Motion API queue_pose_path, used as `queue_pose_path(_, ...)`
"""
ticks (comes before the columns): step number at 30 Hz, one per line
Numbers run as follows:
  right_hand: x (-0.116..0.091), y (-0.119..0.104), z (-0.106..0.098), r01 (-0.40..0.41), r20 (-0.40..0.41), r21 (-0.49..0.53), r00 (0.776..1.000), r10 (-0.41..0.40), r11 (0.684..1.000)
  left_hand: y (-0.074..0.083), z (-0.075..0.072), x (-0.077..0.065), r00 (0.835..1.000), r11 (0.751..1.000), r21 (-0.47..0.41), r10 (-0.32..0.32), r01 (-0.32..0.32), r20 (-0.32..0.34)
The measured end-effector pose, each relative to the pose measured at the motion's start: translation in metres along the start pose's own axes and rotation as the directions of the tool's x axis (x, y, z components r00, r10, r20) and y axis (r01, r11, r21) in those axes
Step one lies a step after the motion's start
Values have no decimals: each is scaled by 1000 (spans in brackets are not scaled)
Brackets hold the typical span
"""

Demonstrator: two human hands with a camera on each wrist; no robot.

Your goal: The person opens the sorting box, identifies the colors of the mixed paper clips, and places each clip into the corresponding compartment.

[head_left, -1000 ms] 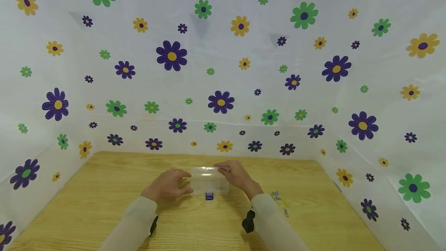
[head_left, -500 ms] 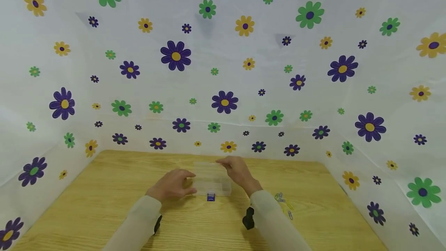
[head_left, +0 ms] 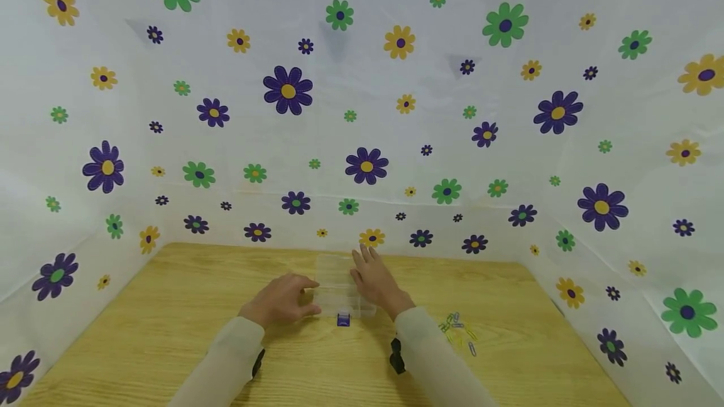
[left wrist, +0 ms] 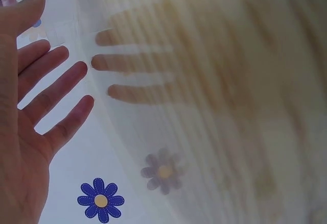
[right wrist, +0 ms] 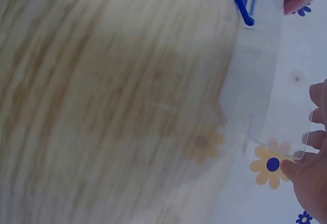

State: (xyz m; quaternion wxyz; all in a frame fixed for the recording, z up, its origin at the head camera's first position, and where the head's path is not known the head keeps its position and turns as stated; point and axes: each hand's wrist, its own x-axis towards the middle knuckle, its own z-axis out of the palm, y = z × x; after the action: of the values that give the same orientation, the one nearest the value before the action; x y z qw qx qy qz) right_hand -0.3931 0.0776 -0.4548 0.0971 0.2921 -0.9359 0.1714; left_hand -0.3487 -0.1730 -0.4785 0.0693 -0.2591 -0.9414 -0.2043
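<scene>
wooden table (head_left: 141, 344), box (head_left: 339, 303) apparently between hands (head_left: 279, 299) (head_left: 378, 280)

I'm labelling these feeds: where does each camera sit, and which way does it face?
Head: on the head, facing forward and down at the clear box; left hand, right hand and sleeves show.
Left wrist: on that wrist, facing the table and flowered backdrop; the left hand shows.
Right wrist: on that wrist, facing the table and box; the right hand shows.
Shared: head and right wrist show the blue latch.
</scene>
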Motion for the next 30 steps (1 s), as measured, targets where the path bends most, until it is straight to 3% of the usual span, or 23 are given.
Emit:
queue_pose_path(12, 5, 2, 9, -55, 48, 40, 997, 53, 998, 2, -2, -1, 1000, 1000, -7, 6, -6, 14)
queue_pose_path(21, -1, 5, 8, -186, 171, 127, 972, 163, 974, 6, 0, 0, 997, 997, -13, 77, -77, 7)
queue_pose_path(30, -6, 9, 7, -174, 204, 139, 968, 144, 975, 7, 1, 0, 998, 998, 18, 64, -64, 16)
